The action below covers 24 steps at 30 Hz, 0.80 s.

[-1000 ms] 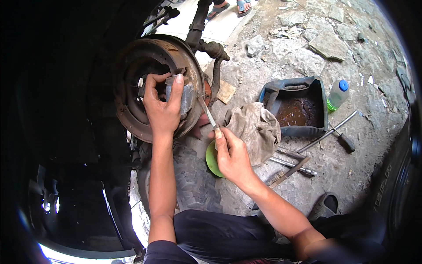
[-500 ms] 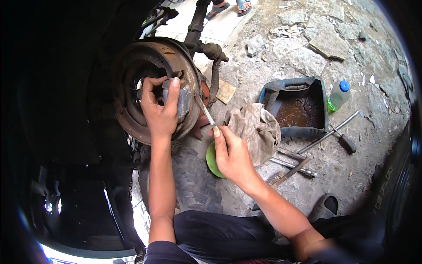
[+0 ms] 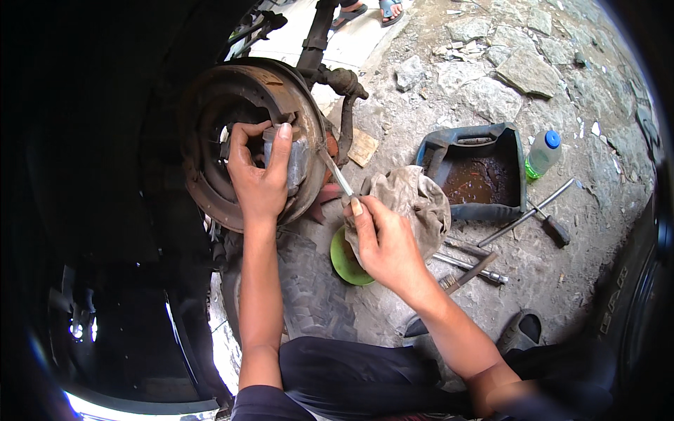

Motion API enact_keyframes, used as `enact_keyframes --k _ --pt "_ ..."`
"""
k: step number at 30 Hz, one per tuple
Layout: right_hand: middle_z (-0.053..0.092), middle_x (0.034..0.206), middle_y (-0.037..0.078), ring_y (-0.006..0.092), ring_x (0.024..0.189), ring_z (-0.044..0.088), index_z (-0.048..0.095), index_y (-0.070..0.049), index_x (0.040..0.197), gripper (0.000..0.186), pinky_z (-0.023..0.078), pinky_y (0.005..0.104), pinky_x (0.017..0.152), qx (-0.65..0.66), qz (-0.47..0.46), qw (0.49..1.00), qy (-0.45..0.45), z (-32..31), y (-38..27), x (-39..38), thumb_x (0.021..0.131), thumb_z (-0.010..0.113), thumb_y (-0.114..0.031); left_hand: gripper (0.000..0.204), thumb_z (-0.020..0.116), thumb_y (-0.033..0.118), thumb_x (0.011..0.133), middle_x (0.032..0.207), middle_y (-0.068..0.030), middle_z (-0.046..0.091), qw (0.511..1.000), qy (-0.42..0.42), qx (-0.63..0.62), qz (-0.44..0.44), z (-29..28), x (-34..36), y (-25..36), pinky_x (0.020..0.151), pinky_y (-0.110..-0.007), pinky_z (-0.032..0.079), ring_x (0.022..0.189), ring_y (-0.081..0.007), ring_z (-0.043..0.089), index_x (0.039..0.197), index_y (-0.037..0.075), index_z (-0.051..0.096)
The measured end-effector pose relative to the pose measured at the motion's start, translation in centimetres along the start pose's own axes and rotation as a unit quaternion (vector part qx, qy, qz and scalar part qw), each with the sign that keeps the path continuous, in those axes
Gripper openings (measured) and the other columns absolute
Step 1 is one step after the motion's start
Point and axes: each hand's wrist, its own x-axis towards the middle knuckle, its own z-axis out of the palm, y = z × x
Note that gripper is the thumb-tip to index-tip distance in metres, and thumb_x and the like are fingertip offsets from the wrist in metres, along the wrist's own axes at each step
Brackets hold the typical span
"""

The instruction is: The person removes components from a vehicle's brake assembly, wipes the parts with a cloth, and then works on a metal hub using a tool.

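A rusty brake drum or backing plate (image 3: 281, 98) of a wheel hub stands at the left. My left hand (image 3: 260, 168) reaches into its hollow side, with thumb and fingers closed round a grey block-like metal part (image 3: 298, 163). In my right hand (image 3: 385, 245) is a slim tool (image 3: 340, 177) with a pale flat shaft and a brownish tip. That tip meets the outer rim beside the grey part. My fist hides the tool's handle. A green bowl (image 3: 345, 261) and a beige rag (image 3: 414, 203) lie just beyond the right hand.
A cut-open jug (image 3: 437, 165) holds dark liquid at the right, beside a blue-capped bottle (image 3: 545, 153). A cross-shaped bar tool (image 3: 523, 221), a socket wrench (image 3: 484, 272) and a wire brush (image 3: 472, 272) lie nearby. A tire (image 3: 312, 295) is below; another person's feet (image 3: 390, 12) stand at the top.
My right hand and the tool have shifted slightly right and down along the rim, baring more of the green bowl. The left hand keeps its hold almost unmoved.
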Motion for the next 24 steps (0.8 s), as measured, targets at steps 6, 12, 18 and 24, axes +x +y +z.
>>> enact_keyframes --k 6,12,18,24 --pt "0.067 0.085 0.030 0.0492 0.087 0.066 0.063 0.005 0.105 0.026 0.051 0.0528 0.071 -0.018 -0.001 1.000 0.000 -0.4 -1.6 3.9 0.105 0.050 -0.017 0.025 0.076 0.019 0.093 0.091 -0.0060 0.062 1.000 -0.001 -0.005 -0.006 0.0 0.0 0.1 0.086 -0.027 0.044 0.089 -0.0124 0.055 0.099 -0.001 0.061" --pt "0.066 0.077 0.026 0.0444 0.077 0.069 0.062 0.004 0.103 0.024 0.051 0.0473 0.067 0.004 -0.008 1.000 -0.005 0.3 0.0 1.5 0.106 0.049 -0.016 0.025 0.076 0.019 0.093 0.092 -0.0068 0.063 1.000 0.002 -0.011 0.001 0.0 0.0 -0.6 0.085 -0.028 0.045 0.089 -0.0125 0.056 0.099 -0.001 0.062" --pt "0.064 0.074 0.026 0.0425 0.072 0.068 0.062 0.002 0.105 0.023 0.049 0.0458 0.064 0.041 0.010 0.999 -0.005 1.4 1.4 0.2 0.106 0.050 -0.017 0.026 0.076 0.019 0.093 0.092 -0.0077 0.063 1.000 0.000 0.000 0.000 -0.1 0.0 -0.1 0.085 -0.028 0.045 0.090 -0.0130 0.056 0.099 -0.001 0.061" --pt "0.065 0.074 0.024 0.0408 0.070 0.067 0.062 0.002 0.104 0.026 0.048 0.0451 0.063 0.041 -0.042 0.998 0.017 1.4 0.2 3.7 0.107 0.049 -0.020 0.027 0.076 0.021 0.093 0.092 -0.0079 0.064 1.000 0.003 0.001 0.001 0.0 0.1 0.1 0.082 -0.028 0.046 0.089 -0.0131 0.057 0.099 -0.001 0.062"
